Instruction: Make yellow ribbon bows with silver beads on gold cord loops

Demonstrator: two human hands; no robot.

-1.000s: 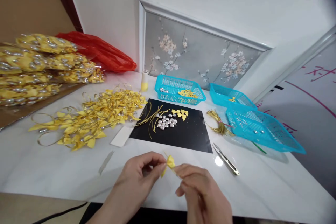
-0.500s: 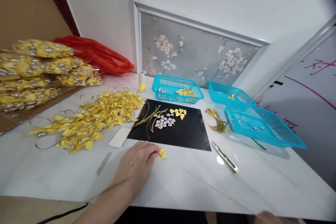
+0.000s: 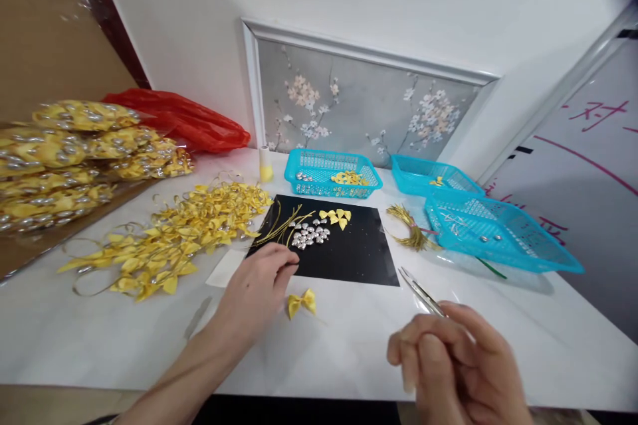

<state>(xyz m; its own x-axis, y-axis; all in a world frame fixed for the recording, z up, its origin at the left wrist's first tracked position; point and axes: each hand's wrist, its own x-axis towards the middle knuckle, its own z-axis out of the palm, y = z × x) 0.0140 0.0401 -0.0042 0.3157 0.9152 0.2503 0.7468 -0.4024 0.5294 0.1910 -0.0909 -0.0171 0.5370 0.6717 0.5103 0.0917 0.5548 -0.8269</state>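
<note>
My left hand (image 3: 264, 282) is at the front left of the black mat (image 3: 353, 259), thumb and fingers pinched together; anything between the tips is hidden. Just below its fingertips a yellow ribbon bow (image 3: 302, 303) lies on the white table, a thin strand trailing to its right. Silver heart beads (image 3: 310, 234), small yellow ribbon pieces (image 3: 339, 217) and gold-coloured wires (image 3: 279, 226) rest on the mat. My right hand (image 3: 458, 362), slightly blurred, is raised at the lower right with curled fingers, partly covering the handle end of the metal snips (image 3: 419, 292). Its grip is hidden.
Three blue baskets (image 3: 333, 189) stand along the back and right, with small beads and yellow pieces inside. A wire bundle (image 3: 409, 229) lies right of the mat. Left are a heap of yellow bows (image 3: 199, 222), wrapped bundles (image 3: 54, 146) and a red bag (image 3: 184, 123). A spool (image 3: 266, 165) stands behind.
My left hand has let go of the yellow ribbon bow and moved slightly up towards the mat. From the bottom edge, my right hand has come up beside the snips.
</note>
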